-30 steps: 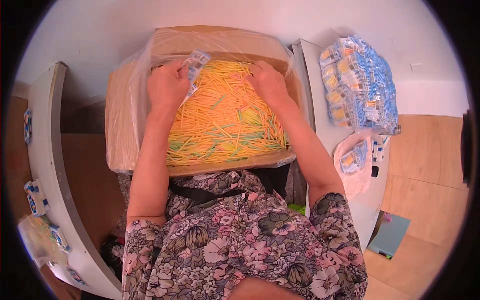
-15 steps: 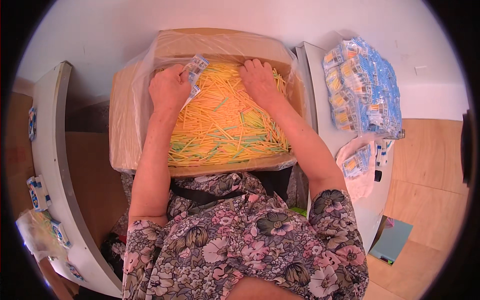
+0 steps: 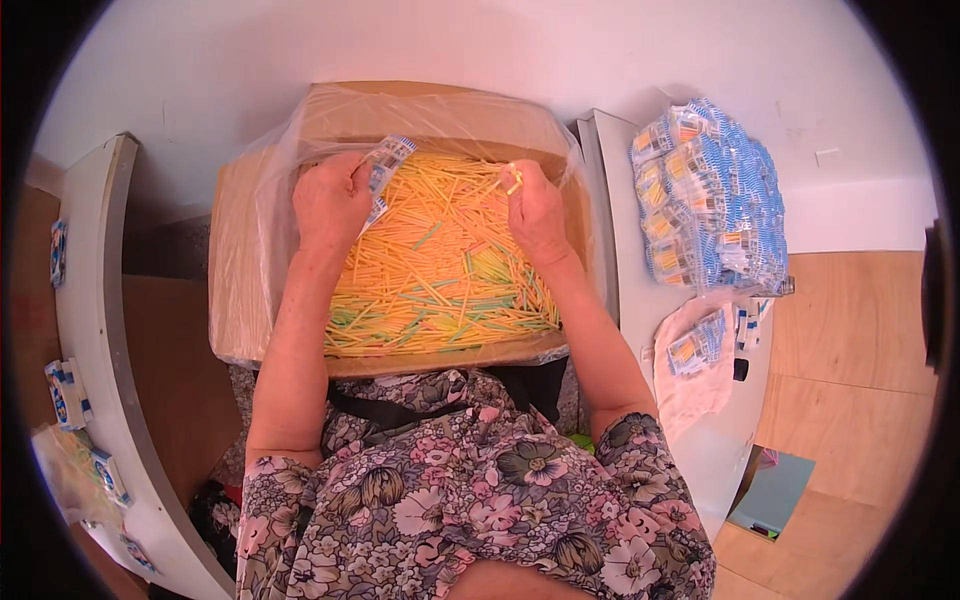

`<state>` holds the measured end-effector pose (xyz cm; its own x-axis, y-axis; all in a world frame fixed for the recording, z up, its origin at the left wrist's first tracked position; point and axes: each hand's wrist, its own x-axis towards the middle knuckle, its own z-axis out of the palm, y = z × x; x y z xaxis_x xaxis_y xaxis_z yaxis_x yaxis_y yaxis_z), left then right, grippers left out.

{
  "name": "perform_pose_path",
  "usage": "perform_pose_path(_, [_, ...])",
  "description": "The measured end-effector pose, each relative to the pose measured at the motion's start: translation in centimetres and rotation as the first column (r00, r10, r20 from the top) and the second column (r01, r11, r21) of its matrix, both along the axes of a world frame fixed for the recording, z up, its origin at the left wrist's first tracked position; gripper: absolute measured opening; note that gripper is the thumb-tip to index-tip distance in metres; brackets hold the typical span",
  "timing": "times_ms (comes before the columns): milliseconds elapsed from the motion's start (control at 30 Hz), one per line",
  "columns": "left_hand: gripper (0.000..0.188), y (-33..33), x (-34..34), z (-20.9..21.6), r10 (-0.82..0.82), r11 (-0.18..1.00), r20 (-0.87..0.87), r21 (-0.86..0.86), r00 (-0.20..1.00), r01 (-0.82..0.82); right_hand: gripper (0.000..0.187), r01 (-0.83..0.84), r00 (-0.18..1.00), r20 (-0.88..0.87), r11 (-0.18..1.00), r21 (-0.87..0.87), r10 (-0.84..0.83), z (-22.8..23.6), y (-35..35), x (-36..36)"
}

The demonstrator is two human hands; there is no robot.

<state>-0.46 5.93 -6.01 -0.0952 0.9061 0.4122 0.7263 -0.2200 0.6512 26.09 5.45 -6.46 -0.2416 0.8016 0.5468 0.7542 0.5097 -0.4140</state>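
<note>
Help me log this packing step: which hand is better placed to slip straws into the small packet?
Probably the right hand: it pinches a few yellow straws, while the left hand holds the small packet.

Left hand (image 3: 330, 200) gripping small packets (image 3: 383, 165), right hand (image 3: 535, 205) pinching yellow sticks (image 3: 440, 260), lined cardboard box (image 3: 235, 260)

The sticks (image 3: 440, 260) in the brown cardboard box (image 3: 235, 260) were mostly yellow, some green. At three o'clock, the stacked packets (image 3: 710, 200) showed blue, white and yellow. At six o'clock, the dress (image 3: 470, 500) carried a grey-pink floral print.
</note>
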Motion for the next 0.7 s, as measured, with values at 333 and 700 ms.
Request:
perform_pose_path(333, [0.009,-0.7,0.8,-0.9,-0.072,0.997,0.054,0.038,0.996,0.070,0.016,-0.492,0.528,-0.582,0.336,-0.803,-0.618,-2.4,0.1,-0.3])
perform_pose_path(700, [0.008,0.7,-0.2,1.3,-0.135,0.991,0.121,0.014,0.983,0.135,0.017,-0.584,0.180,-0.630,0.433,-0.687,-0.756,-1.9,6.3,-3.9])
